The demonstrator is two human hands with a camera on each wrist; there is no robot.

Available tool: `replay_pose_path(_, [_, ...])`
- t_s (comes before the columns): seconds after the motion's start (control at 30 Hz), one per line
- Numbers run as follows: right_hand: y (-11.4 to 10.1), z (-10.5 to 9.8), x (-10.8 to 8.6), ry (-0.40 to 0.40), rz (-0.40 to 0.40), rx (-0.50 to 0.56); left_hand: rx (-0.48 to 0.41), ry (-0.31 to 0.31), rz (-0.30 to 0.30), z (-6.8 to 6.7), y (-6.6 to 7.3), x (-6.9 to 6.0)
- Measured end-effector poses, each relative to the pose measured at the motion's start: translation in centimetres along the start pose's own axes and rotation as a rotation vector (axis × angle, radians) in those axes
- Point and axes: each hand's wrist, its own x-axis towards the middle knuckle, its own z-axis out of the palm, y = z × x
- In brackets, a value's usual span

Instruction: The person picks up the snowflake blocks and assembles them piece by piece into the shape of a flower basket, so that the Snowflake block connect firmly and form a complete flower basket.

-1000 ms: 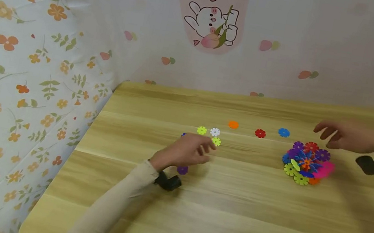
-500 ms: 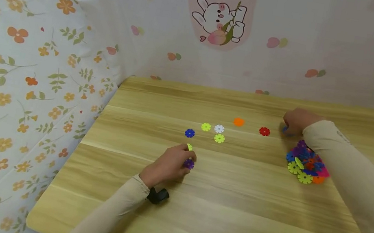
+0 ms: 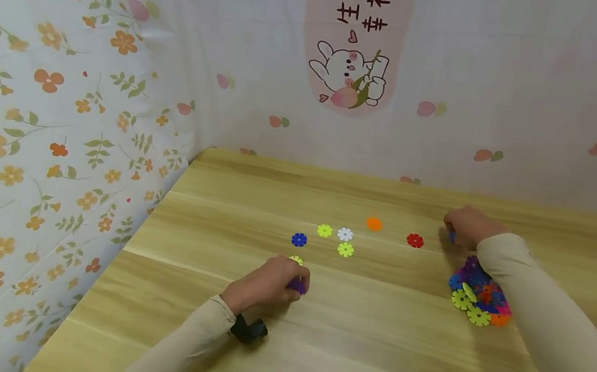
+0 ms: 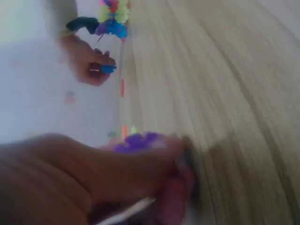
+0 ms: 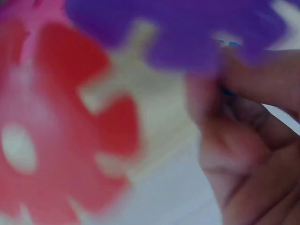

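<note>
My left hand (image 3: 267,281) pinches a purple notched snowflake disc (image 3: 297,286) between thumb and fingers, low over the table. In the left wrist view that purple disc (image 4: 137,142) is partly covered by the thumb. At the back right, my right hand (image 3: 471,228) pinches a blue snowflake disc (image 3: 452,237); the left wrist view shows the blue disc (image 4: 108,69) at the fingertips. A joined cluster of many-coloured discs (image 3: 478,316) lies just under the right forearm, partly hidden by the sleeve. Its red disc (image 5: 61,154) fills the near part of the right wrist view.
Loose discs lie across the wooden table (image 3: 353,353): red (image 3: 415,240), orange (image 3: 374,224), white (image 3: 345,234), dark blue (image 3: 299,239) and several yellow-green ones (image 3: 345,250). A printed cloth (image 3: 459,75) hangs behind the table, and a floral one (image 3: 46,137) at the left.
The left hand has drawn back toward the near left and taken hold of the purple disc. My right hand has reached left past the cluster and picked up the blue disc.
</note>
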Motion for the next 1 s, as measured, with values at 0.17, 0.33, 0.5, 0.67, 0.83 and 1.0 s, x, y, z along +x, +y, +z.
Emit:
replay_pose_path(0.17, [-1.8, -1.3, -1.3, 0.107, -0.064, 0.176, -0.376, 0.058, -0.023, 0.0, -0.2, 1.1])
replay_pose_path(0.33, [-7.2, -1.2, -4.0, 0.115, -0.108, 0.481, -0.777, 0.102, -0.002, -0.8, 1.9, 2.9])
replay_pose_path(0.5, [-12.6, 1.0, -6.3, 0.109, -0.229, 0.725, -0.996, 0.13, -0.02, -1.3, 3.9, 4.1])
replay_pose_path(0.67, [-15.0, 3.3, -6.4, 0.362, -0.255, 0.752, -1.07, 0.146, -0.03, -1.1, 5.0, 5.0])
replay_pose_path(0.83, [-15.4, 5.2, -6.0, 0.534, -0.172, 0.713, -1.131, 0.14, -0.037, -0.7, 5.2, 5.6])
replay_pose_path(1.0, [-15.5, 6.0, -5.9, 0.706, -0.119, 0.627, -1.167, 0.111, -0.054, -0.3, 5.2, 6.0])
